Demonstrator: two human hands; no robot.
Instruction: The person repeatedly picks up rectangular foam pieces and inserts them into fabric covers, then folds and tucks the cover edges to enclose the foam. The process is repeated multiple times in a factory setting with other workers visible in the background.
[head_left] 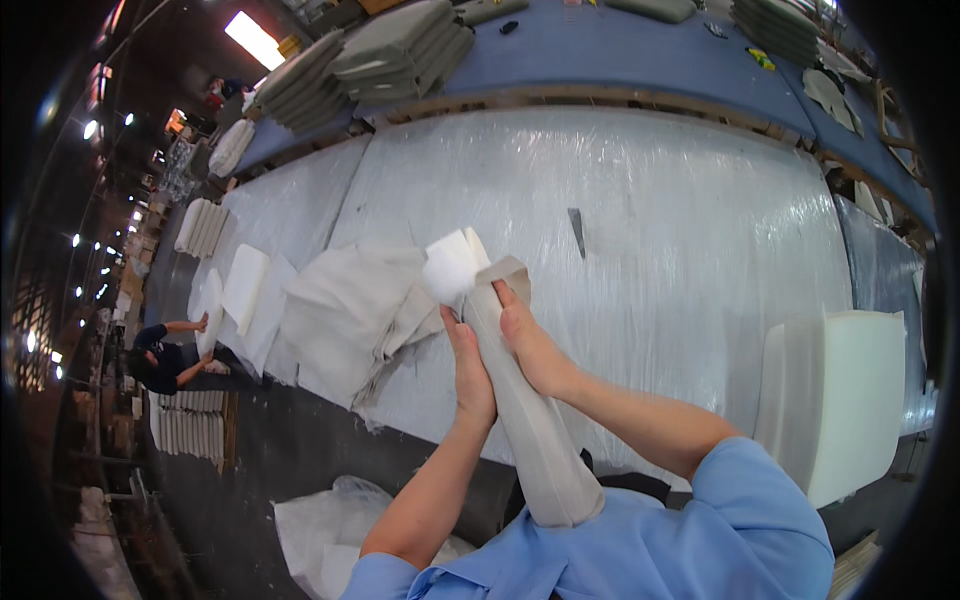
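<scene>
Between my two hands is a long grey-beige fabric cushion cover, its lower end against my chest. White foam with fluffy wadding sticks out of its far end. My left hand presses on the cover's left side, its fingertips by the foam. On the right side, my right hand grips the cover near its folded-back edge. The undersides of the fingers are partly hidden. To the left of the foam lies a loose pile of similar grey-beige fabric on the plastic-covered table.
White foam blocks stand at the table's right end. A dark pointed piece lies mid-table. Grey-green cushions are stacked on a blue table beyond. At far left a co-worker handles a white pad near white foam pieces.
</scene>
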